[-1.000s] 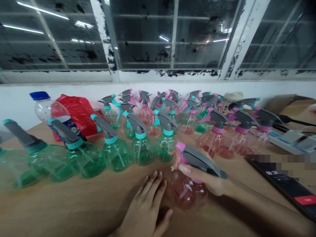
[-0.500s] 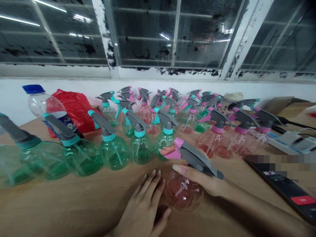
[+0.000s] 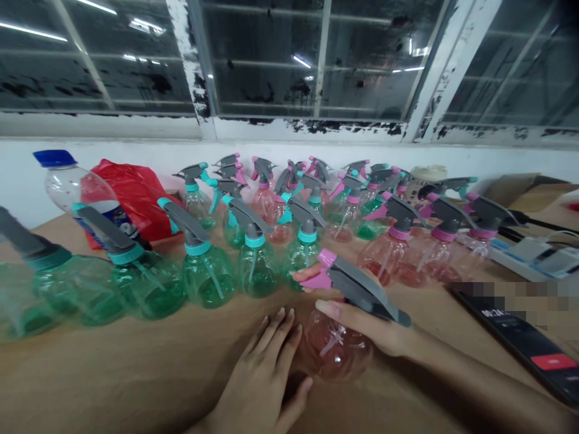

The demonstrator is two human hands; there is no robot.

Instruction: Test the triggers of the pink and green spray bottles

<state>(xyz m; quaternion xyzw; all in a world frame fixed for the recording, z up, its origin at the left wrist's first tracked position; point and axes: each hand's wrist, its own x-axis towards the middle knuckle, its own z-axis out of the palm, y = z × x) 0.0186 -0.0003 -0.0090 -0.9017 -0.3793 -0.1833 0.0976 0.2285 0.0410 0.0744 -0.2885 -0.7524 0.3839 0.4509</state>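
Note:
A pink spray bottle (image 3: 339, 352) with a grey and pink trigger head stands on the wooden table (image 3: 149, 374) in front of me. My right hand (image 3: 362, 322) is wrapped round its neck, the thumb in front and fingertips by the pink trigger. Close to the bottle's left side, my left hand (image 3: 266, 367) lies flat on the table with its fingers stretched out and nothing in it. Just behind stand green spray bottles with teal collars, among them one green spray bottle (image 3: 257, 271). To the right is a row of pink spray bottles, including this pink spray bottle (image 3: 389, 256).
More spray bottles crowd along the wall below the windows. At the left stand a blue-capped plastic bottle (image 3: 76, 187) and a red plastic bag (image 3: 136, 193). A phone (image 3: 511, 337) lies at the right, near a white power strip (image 3: 534, 259) and a cardboard box (image 3: 520, 187).
Both hands and the held spray bottle stay as they were. The view has shifted very slightly. Something pale, perhaps a hand, now shows at the far right edge.

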